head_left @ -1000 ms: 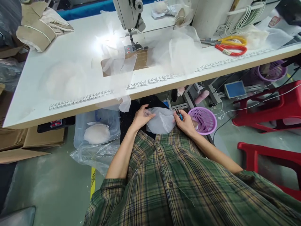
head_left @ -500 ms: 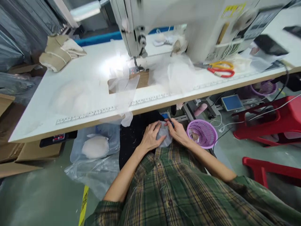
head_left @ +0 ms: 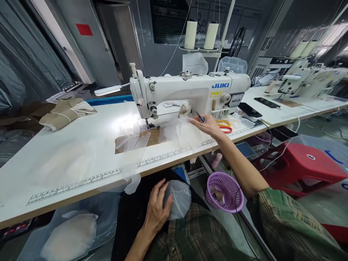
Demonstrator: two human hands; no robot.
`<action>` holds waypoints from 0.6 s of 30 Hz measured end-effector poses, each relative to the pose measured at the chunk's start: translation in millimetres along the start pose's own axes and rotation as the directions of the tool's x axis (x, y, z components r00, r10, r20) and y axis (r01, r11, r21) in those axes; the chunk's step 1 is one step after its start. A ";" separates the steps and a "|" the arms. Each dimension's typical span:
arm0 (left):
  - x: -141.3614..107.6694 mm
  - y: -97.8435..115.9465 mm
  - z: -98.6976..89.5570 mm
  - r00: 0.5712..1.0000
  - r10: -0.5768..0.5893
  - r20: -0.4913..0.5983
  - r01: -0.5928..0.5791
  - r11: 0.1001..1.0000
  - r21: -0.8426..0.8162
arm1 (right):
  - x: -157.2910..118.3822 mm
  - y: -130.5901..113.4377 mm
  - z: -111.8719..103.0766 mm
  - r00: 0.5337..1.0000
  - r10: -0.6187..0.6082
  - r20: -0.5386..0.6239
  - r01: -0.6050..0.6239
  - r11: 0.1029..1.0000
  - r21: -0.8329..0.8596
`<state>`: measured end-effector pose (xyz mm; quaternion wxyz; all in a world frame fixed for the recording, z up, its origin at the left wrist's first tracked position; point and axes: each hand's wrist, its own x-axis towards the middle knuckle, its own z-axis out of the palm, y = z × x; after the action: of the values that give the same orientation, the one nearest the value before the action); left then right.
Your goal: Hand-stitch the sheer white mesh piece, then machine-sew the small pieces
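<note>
A person in a green plaid shirt [head_left: 290, 214] sits at a white counter [head_left: 16, 188]. At six o'clock, the sheer, rounded white piece [head_left: 179, 199] lies on the dark-clothed lap [head_left: 130, 214]. The left hand [head_left: 154, 210] rests at its left side, fingers partly spread and thumb laid over it; whether it truly grips cannot be told. Near three o'clock, just right of centre, the right hand [head_left: 208, 125] is closed around small blue-handled snips [head_left: 202, 119], blades pointing up and left, its fingertips at a loose heap of sheer fabric [head_left: 183, 134] on the counter — whether they pinch any is unclear. The step in hand looks like a reach to the heap while the rounded piece is steadied below; the next move seems to call for a light fingertip pinch, blades kept clear of the thin cloth. Farther right, scissors [head_left: 225, 129] with yellow and red handles lie beside the right hand; a purple basket [head_left: 240, 197] stands between four and five o'clock. At twelve, the sewing machine [head_left: 174, 88] reads "JUKI" in blue. Its yellow label [head_left: 216, 94], the ruler strip [head_left: 108, 174] along the counter's near edge, and the printed sheet [head_left: 194, 63] behind bear markings too small to read.
</note>
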<state>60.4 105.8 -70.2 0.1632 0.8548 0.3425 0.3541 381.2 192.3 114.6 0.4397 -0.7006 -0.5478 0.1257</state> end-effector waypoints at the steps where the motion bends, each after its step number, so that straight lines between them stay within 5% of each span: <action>1: -1.2 -0.2 -1.3 1.000 -0.011 -0.025 0.011 1.000 -0.013 | 4.1 0.9 1.3 1.000 0.008 0.030 -0.007 1.000 -0.015; 4: -3.8 -1.0 -3.0 0.997 -0.036 -0.075 0.032 0.998 -0.047 | 4.1 -3.7 2.7 0.990 -0.108 -0.095 0.109 0.994 0.009; 7: -3.0 -0.2 -2.3 0.994 -0.031 -0.102 0.023 0.997 -0.078 | -9.2 -15.5 3.1 0.900 -0.336 -0.278 0.355 0.935 0.019; 10: 2.6 3.4 -2.3 0.992 -0.028 -0.120 0.014 0.993 -0.116 | -23.1 -24.1 8.3 0.842 -0.483 -0.240 0.484 0.873 -0.059; 13: 13.1 9.5 -5.5 0.990 -0.021 -0.141 0.001 0.990 -0.141 | -22.1 -23.5 15.3 0.875 -0.441 -0.201 0.398 0.891 -0.220; 15: 21.4 14.6 -9.2 0.988 0.006 -0.154 -0.029 0.989 -0.143 | -14.6 -20.0 16.2 0.912 -0.304 -0.275 0.209 0.922 -0.325; 18: 32.4 22.8 -15.1 0.984 0.056 -0.170 -0.081 0.986 -0.146 | -8.7 -17.7 11.1 0.896 -0.188 -0.402 0.021 0.922 -0.385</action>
<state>77.0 112.8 -31.8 0.1868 0.8187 0.2970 0.4545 359.1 190.2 118.9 0.4156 -0.7501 -0.4879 -0.1627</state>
